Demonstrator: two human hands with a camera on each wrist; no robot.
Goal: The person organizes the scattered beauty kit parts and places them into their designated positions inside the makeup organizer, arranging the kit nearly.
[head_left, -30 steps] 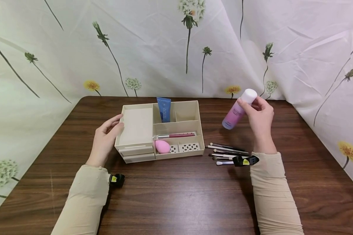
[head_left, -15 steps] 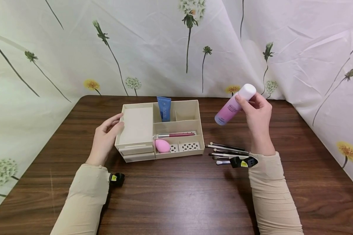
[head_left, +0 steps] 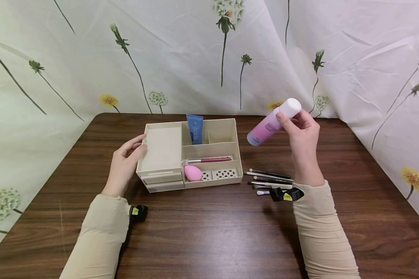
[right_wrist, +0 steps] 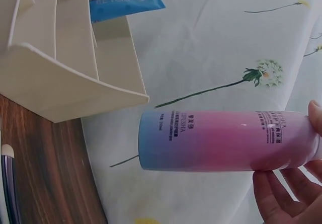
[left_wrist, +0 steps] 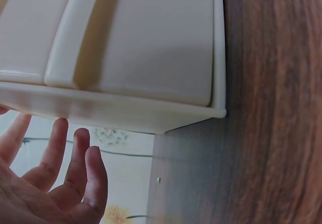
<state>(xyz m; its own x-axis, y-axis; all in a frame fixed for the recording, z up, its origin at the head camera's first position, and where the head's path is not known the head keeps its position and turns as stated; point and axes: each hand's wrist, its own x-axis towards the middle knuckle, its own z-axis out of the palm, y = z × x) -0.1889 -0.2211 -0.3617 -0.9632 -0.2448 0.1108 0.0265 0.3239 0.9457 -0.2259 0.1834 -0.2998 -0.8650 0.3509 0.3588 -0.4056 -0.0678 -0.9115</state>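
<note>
My right hand (head_left: 303,141) grips a pink-to-blue bottle (head_left: 267,128) near its white cap, thumb on the near side. The bottle tilts in the air, its blue base pointing down and left, to the right of a cream desk organizer (head_left: 212,145). Dark print shows on the bottle (right_wrist: 221,141) in the right wrist view. With fingers loosely bent, my left hand (head_left: 125,164) touches the organizer's left side. Inside the organizer, a blue tube (head_left: 195,130) stands in a back compartment, makeup brushes (head_left: 211,160) lie in the middle one, and a pink makeup sponge (head_left: 193,173) sits in front.
Several makeup brushes (head_left: 269,179) lie on the dark wood table (head_left: 209,232), right of the organizer and partly behind the right wrist camera (head_left: 286,193). A white floral cloth (head_left: 181,58) hangs behind the table. Two drawers (head_left: 164,183) face front on the organizer's left part.
My right hand has carried the bottle left and slightly up, toward the organizer, and the bottle leans more. The left hand has stayed at the organizer's side.
</note>
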